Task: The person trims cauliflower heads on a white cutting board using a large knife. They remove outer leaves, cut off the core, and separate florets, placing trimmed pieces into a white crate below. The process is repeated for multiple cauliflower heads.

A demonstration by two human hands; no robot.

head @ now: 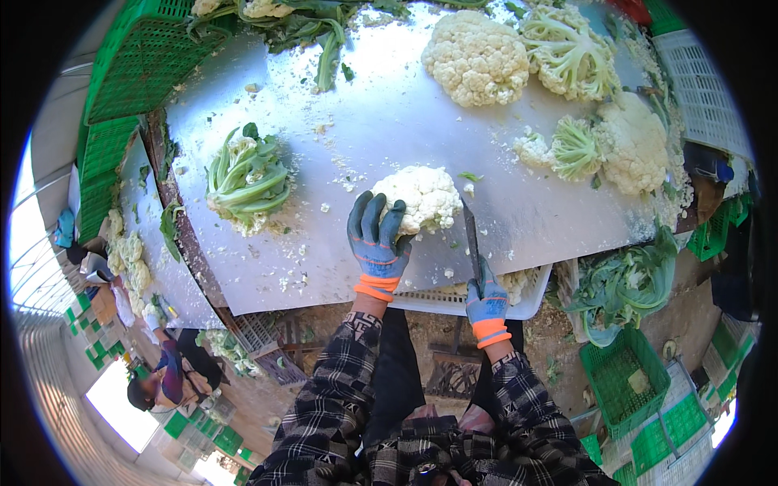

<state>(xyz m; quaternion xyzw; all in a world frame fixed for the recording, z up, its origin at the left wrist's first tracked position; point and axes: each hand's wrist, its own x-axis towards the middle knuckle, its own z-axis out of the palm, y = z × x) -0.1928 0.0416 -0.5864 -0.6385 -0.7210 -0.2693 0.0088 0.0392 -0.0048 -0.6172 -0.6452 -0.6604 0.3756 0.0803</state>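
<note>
My left hand [378, 234], in a grey-blue glove with an orange cuff, grips a white cauliflower head [422, 197] from its left side, curd facing up. The head rests on the metal tabletop [340, 267]. In my right hand [486, 301], gloved alike, is a knife [470, 234] with a dark blade. Its blade points away from me, just right of the cauliflower and apart from it. To the left lies another cauliflower [249, 179] with green stems showing. A large cauliflower head [477, 58] sits farther back on the right.
More cauliflower pieces [574, 149] lie at the right. A white plastic crate [535, 294] pokes out beneath the table's front edge. Green crates [152, 67] stand at the far left, another green crate [626, 379] at lower right. Cut leaves [632, 282] hang right. A person [173, 376] works at left.
</note>
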